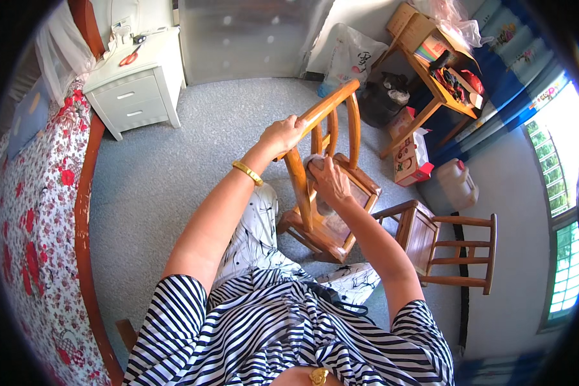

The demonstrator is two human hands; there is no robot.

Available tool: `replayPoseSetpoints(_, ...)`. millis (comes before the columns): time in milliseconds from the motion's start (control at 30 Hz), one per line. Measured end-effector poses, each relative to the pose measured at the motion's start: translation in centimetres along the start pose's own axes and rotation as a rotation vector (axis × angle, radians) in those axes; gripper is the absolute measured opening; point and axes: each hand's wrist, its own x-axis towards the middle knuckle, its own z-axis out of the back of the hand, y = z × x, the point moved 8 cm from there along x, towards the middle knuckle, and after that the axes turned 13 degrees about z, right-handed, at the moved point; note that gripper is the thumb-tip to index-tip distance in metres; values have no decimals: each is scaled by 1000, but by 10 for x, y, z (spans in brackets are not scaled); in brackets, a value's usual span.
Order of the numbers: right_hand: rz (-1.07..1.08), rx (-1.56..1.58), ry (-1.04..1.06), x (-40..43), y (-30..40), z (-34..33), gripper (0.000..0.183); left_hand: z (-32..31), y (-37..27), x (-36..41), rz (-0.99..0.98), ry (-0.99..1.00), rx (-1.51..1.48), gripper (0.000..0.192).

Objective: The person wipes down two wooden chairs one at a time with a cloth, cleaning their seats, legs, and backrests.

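In front of me stands a wooden chair (341, 102), its slatted backrest leaning toward me and its seat below. My left hand (285, 135), with a gold bangle on the wrist, grips the top rail of that backrest. Lower and to the right, my right hand (329, 179) is closed on a greyish cloth (324, 206), pressed in among the backrest's slats. Part of the cloth hangs over the seat; the fingers hide the rest of it.
A second wooden chair (417, 241) is at the right, near a plastic jug (457, 183). Beyond are a printed carton (411, 159), a black bag (383, 99) and a loaded wooden table (429, 84). A white nightstand (125, 91) holding red scissors (130, 58) and a bed (43, 217) are at left.
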Motion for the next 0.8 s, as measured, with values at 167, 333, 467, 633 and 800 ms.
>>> replayPoseSetpoints(167,56,-112,-257,29,14,63,47,8,-7,-13,16,44,-30,50)
replayPoseSetpoints(333,-125,-58,-104,44,5,35,40,6,1,-10,7,-64,-2,49)
replayPoseSetpoints(467,-129,-73,-55,28,4,6,38,7,1,-8,12,-73,10,46)
replayPoseSetpoints(633,-91,-12,-37,6,-1,-27,42,10,-3,-10,16,-84,28,46)
replayPoseSetpoints(800,-85,-36,-36,-9,-3,-59,39,11,-4,-14,78,-8,72,49)
